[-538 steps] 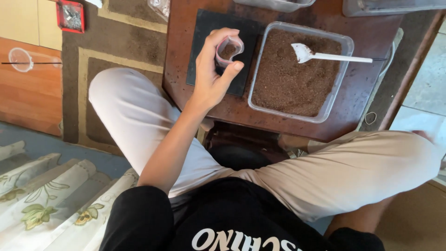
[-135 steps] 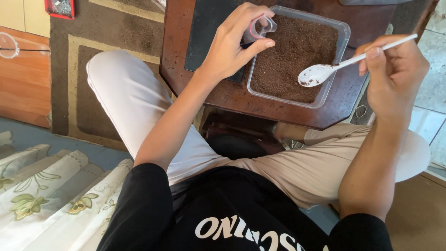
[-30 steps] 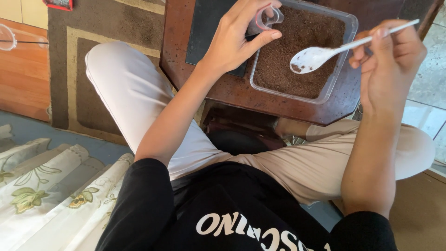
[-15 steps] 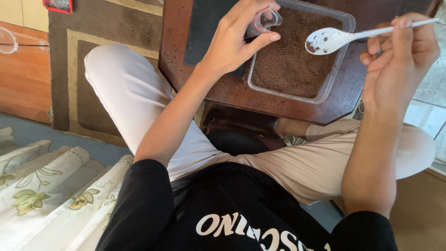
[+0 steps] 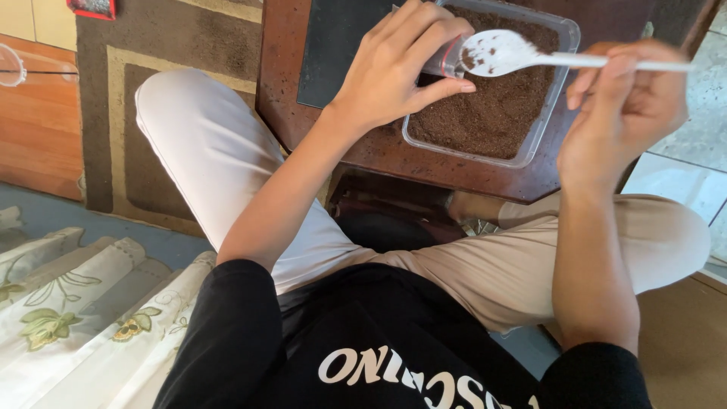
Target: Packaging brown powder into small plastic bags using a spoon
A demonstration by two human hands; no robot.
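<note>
- Fingers of the left hand [image 5: 390,76] wrap a small clear cup [image 5: 445,60], thumb below and the other fingers over the top, so most of the cup is hidden.
- Fingers of the right hand [image 5: 621,113] pinch the far end of a white spoon [image 5: 500,51] by its thin handle.
- Spoon's long axis runs nearly level, left to right: bowl at the left, handle going off to the right, into the right hand.
- Spoon's bowl lies just right of the cup's mouth, touching it or nearly so; I cannot tell which. Brown specks cling to the bowl.
- Cup tilts, its open end facing right toward the spoon.
- Both cup and spoon hang over a clear tub [image 5: 549,113] filled with brown grains, which stands on a dark wooden bench [image 5: 280,68].
- Left hand is the nearer one to the cup's mouth; the right hand sits well apart from it, at the other end of the handle.
- Black mat [image 5: 333,45] lies on the bench just left of the tub, under the left wrist.
</note>
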